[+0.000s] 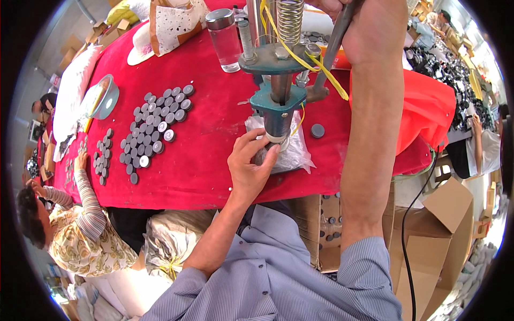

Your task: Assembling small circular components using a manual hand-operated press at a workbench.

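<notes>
The small round cap [272, 148] sat on the red desk [203, 160] directly under the green hand press [277, 101], whose ram stood upright, long axis vertical. The left hand [247, 168] was nearer, fingers pinching the cap from the near-left; the right hand [369, 27] was clenched on the press lever [331, 51], far right
</notes>
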Demonstrator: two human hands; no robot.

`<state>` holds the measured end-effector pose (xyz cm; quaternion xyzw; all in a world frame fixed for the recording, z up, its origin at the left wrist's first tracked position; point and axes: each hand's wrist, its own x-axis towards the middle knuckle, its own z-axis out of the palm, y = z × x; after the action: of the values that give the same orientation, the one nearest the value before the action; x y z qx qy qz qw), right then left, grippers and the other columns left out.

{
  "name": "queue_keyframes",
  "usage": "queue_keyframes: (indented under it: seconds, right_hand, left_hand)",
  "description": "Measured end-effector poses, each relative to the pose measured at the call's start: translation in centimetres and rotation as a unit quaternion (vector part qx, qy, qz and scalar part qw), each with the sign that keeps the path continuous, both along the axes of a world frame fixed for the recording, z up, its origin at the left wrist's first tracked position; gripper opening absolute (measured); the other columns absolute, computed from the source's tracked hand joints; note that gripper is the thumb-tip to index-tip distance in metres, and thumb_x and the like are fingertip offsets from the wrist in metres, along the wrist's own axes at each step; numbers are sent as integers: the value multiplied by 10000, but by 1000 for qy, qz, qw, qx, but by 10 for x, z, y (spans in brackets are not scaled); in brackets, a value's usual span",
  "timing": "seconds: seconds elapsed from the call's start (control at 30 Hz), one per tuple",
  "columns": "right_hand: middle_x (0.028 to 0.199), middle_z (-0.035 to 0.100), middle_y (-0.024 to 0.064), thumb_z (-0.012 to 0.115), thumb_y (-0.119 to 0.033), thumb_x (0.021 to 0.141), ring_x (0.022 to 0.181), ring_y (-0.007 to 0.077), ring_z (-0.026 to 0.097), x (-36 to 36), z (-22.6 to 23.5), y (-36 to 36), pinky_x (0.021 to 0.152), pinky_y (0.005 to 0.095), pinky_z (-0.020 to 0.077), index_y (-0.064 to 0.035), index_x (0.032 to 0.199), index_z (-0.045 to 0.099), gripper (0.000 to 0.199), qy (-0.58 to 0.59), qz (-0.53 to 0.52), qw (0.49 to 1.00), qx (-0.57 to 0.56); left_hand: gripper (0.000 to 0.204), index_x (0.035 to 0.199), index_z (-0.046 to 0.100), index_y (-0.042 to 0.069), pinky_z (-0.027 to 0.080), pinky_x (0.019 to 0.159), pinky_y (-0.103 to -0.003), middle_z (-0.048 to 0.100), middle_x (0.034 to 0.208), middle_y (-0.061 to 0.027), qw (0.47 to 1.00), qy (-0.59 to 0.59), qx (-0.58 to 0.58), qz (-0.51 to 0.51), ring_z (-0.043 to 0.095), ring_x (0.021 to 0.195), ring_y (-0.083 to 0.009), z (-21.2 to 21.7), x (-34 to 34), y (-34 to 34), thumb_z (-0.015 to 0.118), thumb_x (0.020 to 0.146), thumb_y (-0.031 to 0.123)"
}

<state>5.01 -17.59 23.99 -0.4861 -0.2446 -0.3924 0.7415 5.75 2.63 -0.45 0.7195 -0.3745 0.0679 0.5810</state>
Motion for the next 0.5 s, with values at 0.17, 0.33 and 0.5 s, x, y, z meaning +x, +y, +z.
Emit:
queue_keyframes:
  seconds: [0.17, 0.33, 0.5]
  right_hand:
    - [769, 541, 26, 568, -360, 990, 543, 75, 417, -2, 0, 2, 497, 247, 372, -44, 882, 560, 333, 19, -44, 999, 17]
    - [763, 545, 24, 574, -361, 986, 542, 72, 421, -3, 3, 2, 494, 247, 374, -46, 882, 564, 332, 23, -44, 999, 10]
    - [748, 532, 17, 564, -361, 988, 540, 69, 421, -5, 1, 6, 495, 244, 368, -49, 858, 561, 338, -9, -47, 998, 26]
  left_hand:
    - [257, 971, 646, 11, 484, 810, -272, 674, 1070, -79, 989, 134, -54, -2, 599, 895, -126, 2, -9, -6, 834, 797, 32]
    - [455, 1061, 568, 28, 464, 779, -262, 630, 1017, -49, 996, 78, -28, 26, 572, 874, -131, 9, -12, -5, 885, 735, 35]
    - [577, 1142, 525, 28, 478, 752, -273, 636, 1002, -62, 999, 26, -19, 27, 593, 845, -149, 8, -11, -8, 903, 706, 52]
